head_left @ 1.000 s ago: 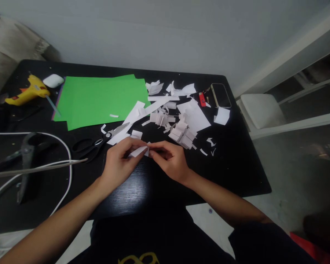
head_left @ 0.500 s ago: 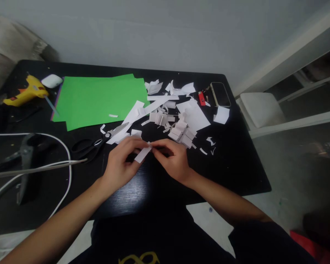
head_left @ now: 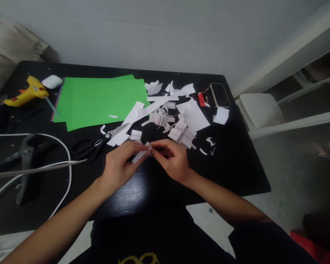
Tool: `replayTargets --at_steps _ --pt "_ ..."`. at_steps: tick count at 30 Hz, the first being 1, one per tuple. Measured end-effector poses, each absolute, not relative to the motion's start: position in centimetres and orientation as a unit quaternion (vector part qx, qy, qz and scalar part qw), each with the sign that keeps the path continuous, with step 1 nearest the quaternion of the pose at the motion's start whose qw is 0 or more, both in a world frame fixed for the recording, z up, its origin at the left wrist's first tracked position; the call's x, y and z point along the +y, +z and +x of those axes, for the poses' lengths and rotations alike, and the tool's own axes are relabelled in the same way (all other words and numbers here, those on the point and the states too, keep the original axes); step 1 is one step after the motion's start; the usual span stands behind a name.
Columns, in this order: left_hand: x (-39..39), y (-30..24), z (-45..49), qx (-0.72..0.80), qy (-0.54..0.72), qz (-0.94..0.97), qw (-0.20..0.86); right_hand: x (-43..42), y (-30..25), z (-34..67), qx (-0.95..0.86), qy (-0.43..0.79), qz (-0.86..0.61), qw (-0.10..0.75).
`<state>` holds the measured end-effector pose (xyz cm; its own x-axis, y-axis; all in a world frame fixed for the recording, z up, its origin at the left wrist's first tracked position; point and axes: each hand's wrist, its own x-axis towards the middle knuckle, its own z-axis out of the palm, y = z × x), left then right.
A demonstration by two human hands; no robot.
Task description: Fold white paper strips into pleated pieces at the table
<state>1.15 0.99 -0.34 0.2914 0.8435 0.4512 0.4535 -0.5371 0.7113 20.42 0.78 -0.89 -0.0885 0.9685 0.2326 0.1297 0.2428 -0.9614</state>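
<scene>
A small white paper strip (head_left: 139,156) is pinched between my two hands above the near part of the black table. My left hand (head_left: 121,159) closes its thumb and fingers on the strip from the left. At its upper right end, the fingertips of my right hand (head_left: 172,158) press together on it, partly hiding that end. Just beyond my left hand lie a folded white paper piece (head_left: 136,135) and black-handled scissors (head_left: 95,143). Past my right hand sits a pile of folded paper pieces (head_left: 181,132).
Green sheets (head_left: 99,102) cover the table's back left, with a yellow glue gun (head_left: 30,93) and white case (head_left: 52,81) beside them. Pliers (head_left: 26,165) and white cables (head_left: 70,172) lie left. A red lighter (head_left: 201,99) and phone (head_left: 220,95) are at the back right.
My left fingers have shifted along the strip, and its free end now shows less, tucked behind the thumb. The folded paper piece beyond my left hand is more visible. My right hand is nearly still.
</scene>
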Motion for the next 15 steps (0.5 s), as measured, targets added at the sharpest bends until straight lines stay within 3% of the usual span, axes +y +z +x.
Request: replayTargets --at_steps 15 --pt "0.86 -0.39 1.35 0.475 0.389 0.74 0.275 0.69 -1.29 20.31 -0.612 0.416 -0.439 0.51"
